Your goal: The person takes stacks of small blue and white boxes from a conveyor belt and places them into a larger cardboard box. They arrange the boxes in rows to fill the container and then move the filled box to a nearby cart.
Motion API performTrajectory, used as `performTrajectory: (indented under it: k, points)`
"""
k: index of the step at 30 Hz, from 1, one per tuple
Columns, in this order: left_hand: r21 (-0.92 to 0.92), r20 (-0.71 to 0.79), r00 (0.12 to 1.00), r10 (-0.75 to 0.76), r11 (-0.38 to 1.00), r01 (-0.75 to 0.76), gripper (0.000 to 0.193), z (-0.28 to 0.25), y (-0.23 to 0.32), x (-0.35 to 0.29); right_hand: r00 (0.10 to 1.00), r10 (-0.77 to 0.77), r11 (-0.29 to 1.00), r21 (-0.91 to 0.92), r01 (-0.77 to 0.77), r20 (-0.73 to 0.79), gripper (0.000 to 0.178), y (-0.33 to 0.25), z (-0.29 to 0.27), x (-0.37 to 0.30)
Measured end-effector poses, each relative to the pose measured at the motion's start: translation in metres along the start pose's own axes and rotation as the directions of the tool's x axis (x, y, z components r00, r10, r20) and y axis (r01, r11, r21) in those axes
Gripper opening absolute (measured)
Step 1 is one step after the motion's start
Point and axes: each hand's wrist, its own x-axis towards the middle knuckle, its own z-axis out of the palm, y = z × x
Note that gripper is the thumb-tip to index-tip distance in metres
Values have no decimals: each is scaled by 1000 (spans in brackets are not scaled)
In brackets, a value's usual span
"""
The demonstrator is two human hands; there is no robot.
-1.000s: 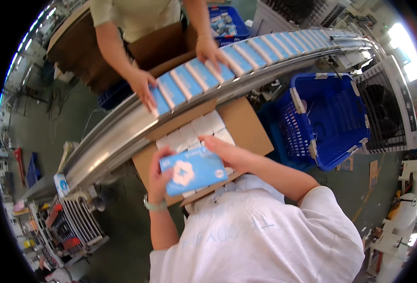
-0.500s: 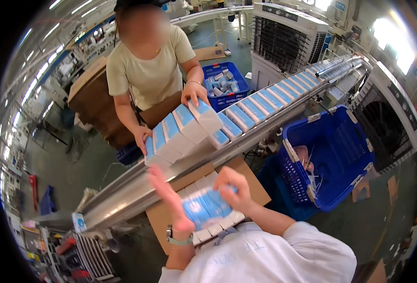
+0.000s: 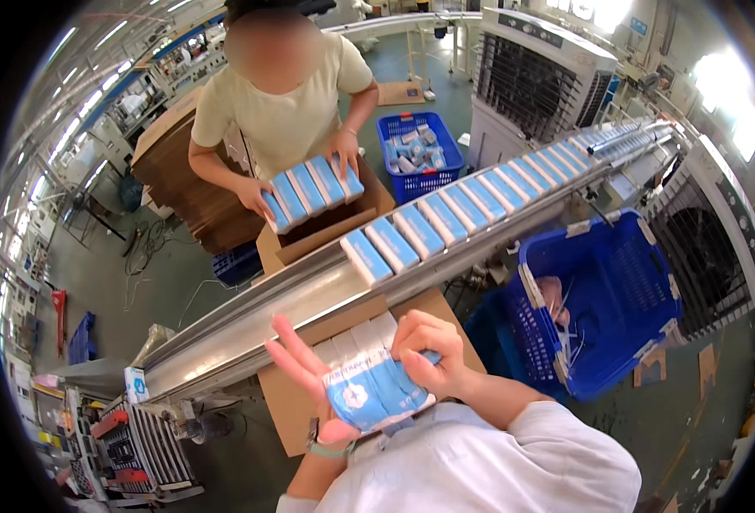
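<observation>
A row of blue-and-white soft packs, apparently tissue packs [image 3: 373, 392], lies in front of me, above white packs [image 3: 356, 338] in an open cardboard box [image 3: 285, 406]. At the row's left end is my left hand [image 3: 313, 380], its fingers stretched and spread, the palm side against the packs. My right hand [image 3: 428, 350] has its fingers curled over the row's right end, gripping it. Across the conveyor, a co-worker's two hands [image 3: 258, 198] squeeze another row of packs [image 3: 309, 192] over a second cardboard box [image 3: 369, 209].
A metal conveyor [image 3: 249, 321] runs diagonally between us, carrying a line of packs [image 3: 446, 218]. To the right stands a large blue basket [image 3: 604, 295]. A smaller blue basket [image 3: 424, 184] with loose packs, and an air cooler [image 3: 527, 81], stand behind the conveyor.
The co-worker has carried their row of packs from above the conveyor back over the far box. My left hand's fingers have spread, and my right hand stays at the row's right end.
</observation>
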Motion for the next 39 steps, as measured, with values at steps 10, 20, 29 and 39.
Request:
performTrajectory:
  k: [10, 20, 29, 39]
  points:
    - [524, -207, 872, -443, 702, 482, 59, -66, -46, -57, 842, -254, 179, -879, -442, -475, 74, 162, -165, 167]
    - [810, 167, 660, -733, 483, 332, 46, -130, -67, -111, 792, 562, 582, -795, -172, 240, 49, 201, 142, -26]
    - [875, 306, 698, -647, 480, 62, 51, -146, -162, -135, 865, 494, 190, -982, -8, 88, 43, 220, 187, -45]
    - [928, 275, 671, -688, 374, 3, 62, -144, -193, -143, 908, 120, 967, -254, -15, 402, 52, 97, 156, 2]
